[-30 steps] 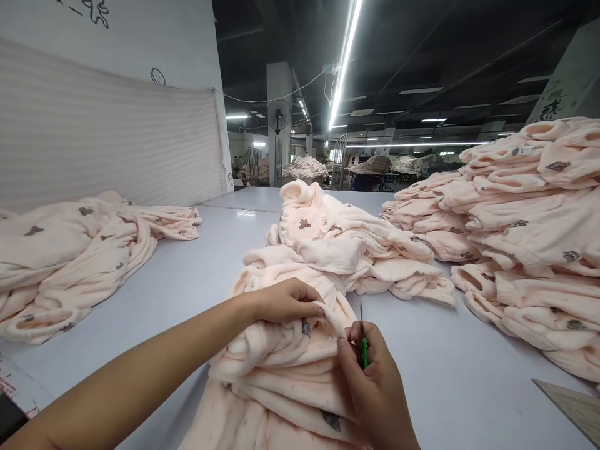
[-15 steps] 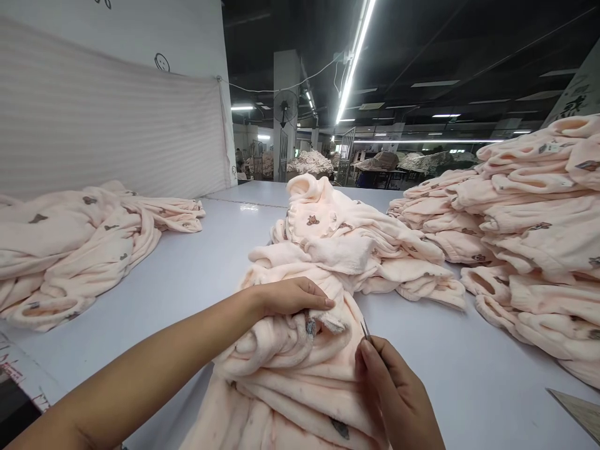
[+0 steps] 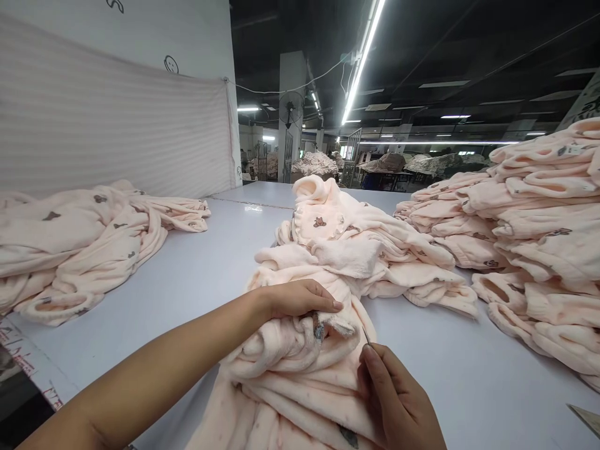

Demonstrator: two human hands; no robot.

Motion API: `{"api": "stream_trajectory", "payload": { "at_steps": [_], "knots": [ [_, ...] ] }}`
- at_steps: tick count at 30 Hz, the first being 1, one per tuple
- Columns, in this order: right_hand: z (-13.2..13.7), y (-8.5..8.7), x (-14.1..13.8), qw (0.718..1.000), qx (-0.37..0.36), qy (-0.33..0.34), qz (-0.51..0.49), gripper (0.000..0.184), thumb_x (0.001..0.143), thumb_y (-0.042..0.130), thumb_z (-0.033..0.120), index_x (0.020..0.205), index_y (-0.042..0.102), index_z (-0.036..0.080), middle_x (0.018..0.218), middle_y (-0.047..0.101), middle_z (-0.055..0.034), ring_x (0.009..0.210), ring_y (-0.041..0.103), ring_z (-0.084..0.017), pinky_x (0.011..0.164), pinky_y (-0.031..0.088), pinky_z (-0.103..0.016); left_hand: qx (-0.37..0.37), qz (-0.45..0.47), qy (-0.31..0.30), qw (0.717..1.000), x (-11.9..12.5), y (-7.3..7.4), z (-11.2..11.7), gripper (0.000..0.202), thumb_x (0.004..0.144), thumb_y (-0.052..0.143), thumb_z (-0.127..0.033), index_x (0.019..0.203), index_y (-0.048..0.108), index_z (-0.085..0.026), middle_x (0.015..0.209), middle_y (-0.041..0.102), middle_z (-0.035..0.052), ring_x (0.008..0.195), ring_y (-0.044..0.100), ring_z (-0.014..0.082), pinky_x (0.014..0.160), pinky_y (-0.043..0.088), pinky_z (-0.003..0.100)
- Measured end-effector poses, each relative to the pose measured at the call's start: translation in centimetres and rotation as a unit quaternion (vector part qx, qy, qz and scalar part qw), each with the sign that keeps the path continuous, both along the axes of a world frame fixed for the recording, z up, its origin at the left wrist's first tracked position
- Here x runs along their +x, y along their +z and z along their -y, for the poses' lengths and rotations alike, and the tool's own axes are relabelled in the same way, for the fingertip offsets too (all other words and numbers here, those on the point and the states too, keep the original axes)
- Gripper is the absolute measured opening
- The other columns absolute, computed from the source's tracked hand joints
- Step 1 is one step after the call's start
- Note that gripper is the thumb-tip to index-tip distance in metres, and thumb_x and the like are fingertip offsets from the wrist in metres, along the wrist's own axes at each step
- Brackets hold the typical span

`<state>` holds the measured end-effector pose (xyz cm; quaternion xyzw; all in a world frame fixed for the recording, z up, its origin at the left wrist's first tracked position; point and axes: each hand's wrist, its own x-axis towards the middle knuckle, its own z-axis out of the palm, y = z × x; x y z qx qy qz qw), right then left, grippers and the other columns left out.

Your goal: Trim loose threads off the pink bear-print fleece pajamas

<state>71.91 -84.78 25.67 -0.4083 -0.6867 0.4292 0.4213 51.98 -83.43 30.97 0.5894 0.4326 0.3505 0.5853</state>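
A pale pink fleece garment point(image 3: 300, 356) with small dark animal motifs lies bunched on the table in front of me. My left hand point(image 3: 302, 299) pinches a fold of it near a cuff-like opening, thumb and fingers closed on the cloth. Just right of that opening, my right hand point(image 3: 396, 387) is closed around a thin pointed metal tool point(image 3: 367, 337). Only the tool's tip shows, close to the fabric; the rest is hidden in my fingers. Behind my hands sits another heap of the same fleece point(image 3: 323, 219), with a ruffled round patch on top.
Tall stacks of pink garments point(image 3: 539, 231) rise on the right, and a looser pile point(image 3: 94, 244) lies at left. The pale table point(image 3: 473, 369) carries red writing along its left edge. A flat pointed piece point(image 3: 585, 417) lies at lower right. A striped cloth point(image 3: 117, 137) hangs behind.
The view has turned slightly left, so everything sits a little farther right. My left hand keeps its pinch on the garment. The right hand still holds the metal tool near the cloth.
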Motion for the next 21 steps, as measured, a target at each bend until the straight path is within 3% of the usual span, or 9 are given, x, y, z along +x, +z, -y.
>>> {"api": "stream_trajectory", "payload": {
  "at_steps": [3,6,8,11,14,17,21],
  "knots": [
    [0.6,0.7,-0.6,0.999,0.005,-0.024,-0.023,0.035,0.075,0.056,0.059,0.077,0.059,0.023,0.064,0.053,0.0049,0.065,0.05,-0.013,0.059,0.039,-0.019,-0.001,0.001,-0.004,1.0,-0.2,-0.3,-0.4,0.046,0.066,0.066,-0.057,0.06,0.056,-0.013,0.04,0.044,-0.0065,0.032,0.03,0.0041,0.032,0.022,0.018],
    [1.0,1.3,-1.6,0.999,0.003,-0.038,-0.029,0.036,0.07,0.063,0.056,0.079,0.065,0.022,0.071,0.062,0.0033,0.07,0.055,-0.015,0.064,0.042,-0.019,0.009,0.008,-0.013,1.0,-0.3,-0.7,-0.5,0.045,0.067,0.066,-0.057,0.063,0.057,-0.013,0.04,0.043,-0.0069,0.032,0.03,0.0043,0.032,0.019,0.018],
    [0.8,1.4,-2.2,0.999,-0.01,-0.032,-0.036,0.034,0.068,0.066,0.054,0.072,0.064,0.02,0.066,0.059,0.0032,0.066,0.053,-0.015,0.06,0.042,-0.02,0.022,0.012,-0.016,1.0,-0.1,-0.8,-0.3,0.044,0.068,0.065,-0.056,0.065,0.058,-0.013,0.04,0.041,-0.0074,0.033,0.029,0.0042,0.033,0.019,0.018],
    [0.2,1.2,-2.5,0.997,-0.047,-0.016,-0.061,0.035,0.069,0.067,0.051,0.058,0.054,0.02,0.054,0.043,0.0045,0.054,0.04,-0.012,0.05,0.038,-0.021,0.049,0.02,-0.016,0.998,0.3,-1.1,0.1,0.041,0.072,0.065,-0.052,0.07,0.06,-0.012,0.041,0.039,-0.0087,0.035,0.026,0.0026,0.035,0.018,0.017],
    [-0.3,0.7,-2.3,0.992,-0.084,-0.004,-0.094,0.04,0.071,0.065,0.052,0.055,0.046,0.02,0.05,0.03,0.0068,0.047,0.028,-0.009,0.044,0.032,-0.022,0.063,0.035,-0.029,0.997,0.9,-1.6,0.2,0.038,0.074,0.063,-0.05,0.076,0.061,-0.012,0.05,0.047,-0.0065,0.042,0.034,0.0028,0.042,0.027,0.015],
    [-0.4,0.3,-1.7,0.989,-0.09,-0.006,-0.121,0.039,0.073,0.063,0.054,0.06,0.048,0.019,0.053,0.034,0.0061,0.05,0.031,-0.009,0.046,0.033,-0.019,0.054,0.046,-0.048,0.996,0.9,-2.1,0.0,0.04,0.073,0.063,-0.051,0.081,0.061,-0.012,0.053,0.051,-0.005,0.046,0.042,0.0049,0.046,0.033,0.017],
    [0.2,-0.2,-0.5,0.989,-0.083,-0.008,-0.12,0.038,0.073,0.061,0.057,0.069,0.052,0.021,0.056,0.039,0.0054,0.054,0.036,-0.009,0.049,0.035,-0.018,0.046,0.054,-0.041,0.997,0.5,-2.3,-0.2,0.037,0.074,0.064,-0.048,0.083,0.061,-0.012,0.047,0.044,-0.0078,0.038,0.033,0.0032,0.038,0.024,0.016]
  ]
}}
